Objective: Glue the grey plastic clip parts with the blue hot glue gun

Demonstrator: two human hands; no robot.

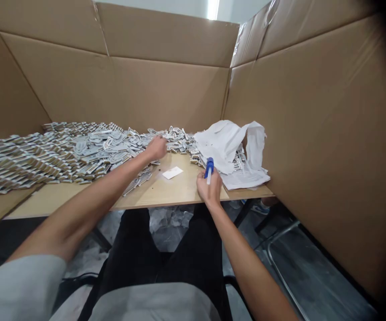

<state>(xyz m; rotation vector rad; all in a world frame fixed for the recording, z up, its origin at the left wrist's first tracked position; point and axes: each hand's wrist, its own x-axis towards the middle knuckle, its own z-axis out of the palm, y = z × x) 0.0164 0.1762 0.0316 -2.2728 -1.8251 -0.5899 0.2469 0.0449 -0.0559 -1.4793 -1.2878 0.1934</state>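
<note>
My left hand (157, 147) is at the near side of a loose heap of flat grey-white pieces (107, 145) with slotted openings. Its fingers are curled in and slightly blurred, so whatever they may hold is hidden. Close to the table's front edge, my right hand (210, 186) is closed around a blue tool (209, 166) with a pale, narrow strip along it; its exact kind is unclear. Between my hands a small white card (172, 172) lies flat on the wooden tabletop (166, 194).
Stacked rows of similar pieces (22, 162) cover the left side. Crumpled white sheeting (221, 140) lies at the right over more pieces. Tall cardboard walls (169, 93) enclose the back and both sides. Below the table are my legs (135, 240) and a metal chair frame (276, 263).
</note>
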